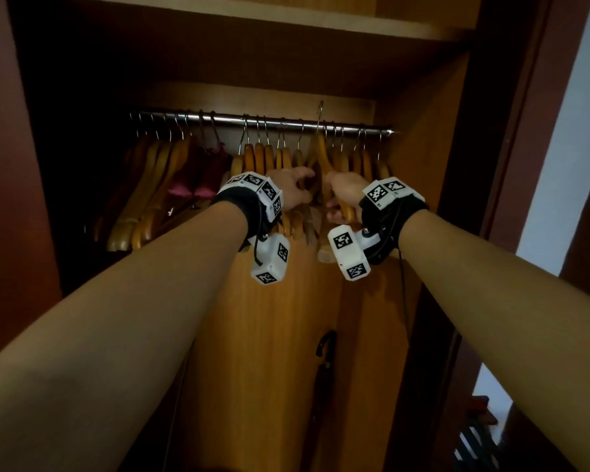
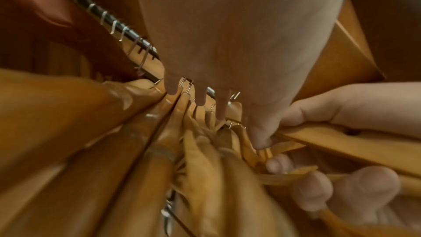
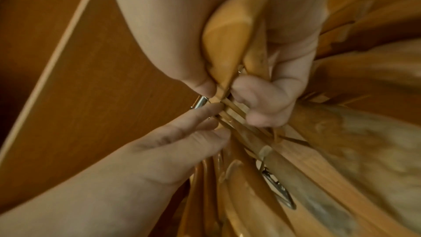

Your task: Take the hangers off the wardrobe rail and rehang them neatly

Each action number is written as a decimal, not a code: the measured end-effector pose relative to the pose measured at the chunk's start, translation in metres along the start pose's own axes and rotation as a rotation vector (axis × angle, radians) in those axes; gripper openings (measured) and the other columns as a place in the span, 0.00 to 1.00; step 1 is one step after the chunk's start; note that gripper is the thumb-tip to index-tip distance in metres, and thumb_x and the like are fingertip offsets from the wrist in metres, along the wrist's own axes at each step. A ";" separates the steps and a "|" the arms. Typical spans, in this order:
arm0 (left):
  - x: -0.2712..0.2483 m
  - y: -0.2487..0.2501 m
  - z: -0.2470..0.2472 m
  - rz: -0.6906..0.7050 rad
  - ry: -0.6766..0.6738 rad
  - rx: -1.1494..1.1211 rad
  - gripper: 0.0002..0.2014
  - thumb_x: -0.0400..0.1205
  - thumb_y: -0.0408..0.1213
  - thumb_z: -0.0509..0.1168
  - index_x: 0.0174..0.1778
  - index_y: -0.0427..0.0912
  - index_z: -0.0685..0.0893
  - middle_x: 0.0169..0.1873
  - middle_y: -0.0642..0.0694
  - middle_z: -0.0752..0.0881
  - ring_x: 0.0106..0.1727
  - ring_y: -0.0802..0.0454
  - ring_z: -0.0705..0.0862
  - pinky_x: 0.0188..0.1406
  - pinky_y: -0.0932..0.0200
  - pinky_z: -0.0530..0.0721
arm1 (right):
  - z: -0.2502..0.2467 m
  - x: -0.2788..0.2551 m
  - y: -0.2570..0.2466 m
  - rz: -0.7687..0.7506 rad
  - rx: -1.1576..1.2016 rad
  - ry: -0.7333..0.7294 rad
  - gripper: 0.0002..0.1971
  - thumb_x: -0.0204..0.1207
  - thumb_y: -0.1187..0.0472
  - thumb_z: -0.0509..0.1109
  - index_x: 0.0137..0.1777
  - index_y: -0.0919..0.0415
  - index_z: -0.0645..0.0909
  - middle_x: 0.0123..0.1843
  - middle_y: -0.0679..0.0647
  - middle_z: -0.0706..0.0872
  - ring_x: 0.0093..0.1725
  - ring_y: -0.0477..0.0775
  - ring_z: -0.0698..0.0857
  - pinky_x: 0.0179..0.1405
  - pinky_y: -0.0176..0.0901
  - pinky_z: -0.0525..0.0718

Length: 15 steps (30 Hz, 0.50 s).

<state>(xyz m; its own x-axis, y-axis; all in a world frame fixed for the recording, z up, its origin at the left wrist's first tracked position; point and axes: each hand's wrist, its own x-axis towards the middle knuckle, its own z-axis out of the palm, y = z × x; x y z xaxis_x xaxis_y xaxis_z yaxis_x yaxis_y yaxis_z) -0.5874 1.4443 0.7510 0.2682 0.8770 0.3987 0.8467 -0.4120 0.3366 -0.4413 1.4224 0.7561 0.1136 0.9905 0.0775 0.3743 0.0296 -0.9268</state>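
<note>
My right hand (image 1: 343, 195) grips a wooden hanger (image 1: 324, 158) whose hook stands above the rail (image 1: 218, 116); my left hand (image 1: 292, 189) has straight fingers among the hangers still hung there. I judge them stiff, light, smooth — best held at the shoulder wood, since the wire hooks may snag neighbours.

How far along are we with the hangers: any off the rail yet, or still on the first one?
Nothing looks finished: the rail is crowded with unevenly spaced wooden hangers. In hand: the right hand grips a raised hanger whose hook stands above the rail, apparently unhooked. The left hand reaches in among its neighbours. Left: nearly all the removing, and all the rehanging.
</note>
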 end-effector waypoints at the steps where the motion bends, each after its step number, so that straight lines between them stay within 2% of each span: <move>1: 0.005 -0.003 -0.001 0.011 -0.039 0.046 0.31 0.82 0.48 0.65 0.81 0.60 0.63 0.79 0.48 0.69 0.75 0.46 0.72 0.64 0.58 0.73 | 0.002 0.005 -0.002 0.006 -0.017 0.001 0.10 0.86 0.57 0.57 0.48 0.62 0.74 0.38 0.58 0.77 0.29 0.55 0.78 0.22 0.39 0.79; 3: 0.012 -0.009 -0.002 0.035 -0.101 0.131 0.31 0.82 0.50 0.64 0.81 0.60 0.63 0.81 0.48 0.65 0.79 0.45 0.67 0.72 0.54 0.69 | 0.007 0.015 -0.004 0.001 -0.087 -0.001 0.12 0.87 0.56 0.56 0.49 0.63 0.75 0.38 0.57 0.79 0.33 0.56 0.80 0.32 0.43 0.81; 5: 0.018 -0.016 -0.001 0.048 -0.155 0.163 0.29 0.83 0.50 0.63 0.81 0.59 0.64 0.81 0.49 0.64 0.79 0.46 0.66 0.72 0.55 0.67 | 0.013 0.023 -0.005 -0.079 -0.178 -0.015 0.11 0.86 0.54 0.56 0.59 0.60 0.74 0.45 0.56 0.81 0.42 0.54 0.81 0.39 0.43 0.85; 6: 0.020 -0.020 0.001 0.045 -0.174 0.158 0.29 0.83 0.50 0.63 0.81 0.58 0.65 0.81 0.49 0.64 0.79 0.46 0.66 0.69 0.58 0.67 | 0.014 0.031 -0.004 -0.129 -0.256 -0.019 0.16 0.83 0.53 0.58 0.66 0.58 0.74 0.55 0.57 0.82 0.50 0.54 0.82 0.49 0.46 0.86; 7: 0.023 -0.024 0.002 0.041 -0.181 0.155 0.29 0.83 0.50 0.63 0.81 0.58 0.65 0.81 0.49 0.64 0.79 0.47 0.66 0.67 0.60 0.67 | 0.017 0.039 -0.003 -0.151 -0.355 -0.002 0.23 0.80 0.51 0.59 0.73 0.58 0.73 0.68 0.60 0.80 0.61 0.56 0.80 0.63 0.53 0.83; 8: 0.024 -0.028 0.003 0.041 -0.182 0.159 0.28 0.84 0.50 0.63 0.81 0.59 0.65 0.82 0.49 0.64 0.79 0.47 0.66 0.66 0.60 0.67 | 0.018 0.049 -0.002 -0.171 -0.451 0.014 0.28 0.78 0.49 0.59 0.78 0.59 0.71 0.77 0.62 0.74 0.71 0.60 0.76 0.72 0.59 0.75; 9: 0.025 -0.030 0.003 0.042 -0.180 0.171 0.28 0.84 0.50 0.62 0.81 0.58 0.65 0.82 0.49 0.63 0.80 0.47 0.66 0.68 0.58 0.67 | 0.019 0.061 0.001 -0.169 -0.533 0.029 0.30 0.79 0.48 0.59 0.80 0.58 0.68 0.80 0.62 0.70 0.75 0.63 0.73 0.76 0.61 0.71; 11: 0.025 -0.035 0.001 0.046 -0.175 0.196 0.28 0.84 0.50 0.62 0.81 0.57 0.65 0.82 0.49 0.63 0.80 0.46 0.65 0.72 0.56 0.66 | 0.020 0.082 0.003 -0.126 -0.635 0.077 0.32 0.78 0.44 0.58 0.82 0.53 0.65 0.81 0.59 0.70 0.72 0.65 0.77 0.72 0.60 0.77; 13: 0.025 -0.041 -0.001 0.041 -0.181 0.189 0.28 0.84 0.51 0.62 0.81 0.56 0.66 0.81 0.49 0.64 0.80 0.46 0.65 0.74 0.55 0.66 | 0.023 0.069 -0.002 -0.100 -0.715 0.108 0.35 0.73 0.41 0.58 0.81 0.50 0.65 0.80 0.57 0.72 0.66 0.64 0.82 0.66 0.58 0.82; 15: 0.022 -0.045 -0.002 0.043 -0.190 0.195 0.28 0.84 0.50 0.62 0.81 0.54 0.65 0.82 0.49 0.63 0.81 0.46 0.63 0.76 0.53 0.64 | 0.026 0.063 -0.003 -0.105 -0.771 0.100 0.36 0.74 0.39 0.59 0.82 0.52 0.64 0.79 0.58 0.72 0.69 0.65 0.80 0.68 0.59 0.80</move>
<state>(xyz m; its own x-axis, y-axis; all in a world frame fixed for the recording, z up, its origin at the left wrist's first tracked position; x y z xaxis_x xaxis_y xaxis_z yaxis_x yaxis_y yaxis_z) -0.6205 1.4813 0.7459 0.3719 0.8978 0.2361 0.9001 -0.4109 0.1448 -0.4595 1.4882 0.7537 0.1109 0.9698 0.2174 0.9167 -0.0153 -0.3994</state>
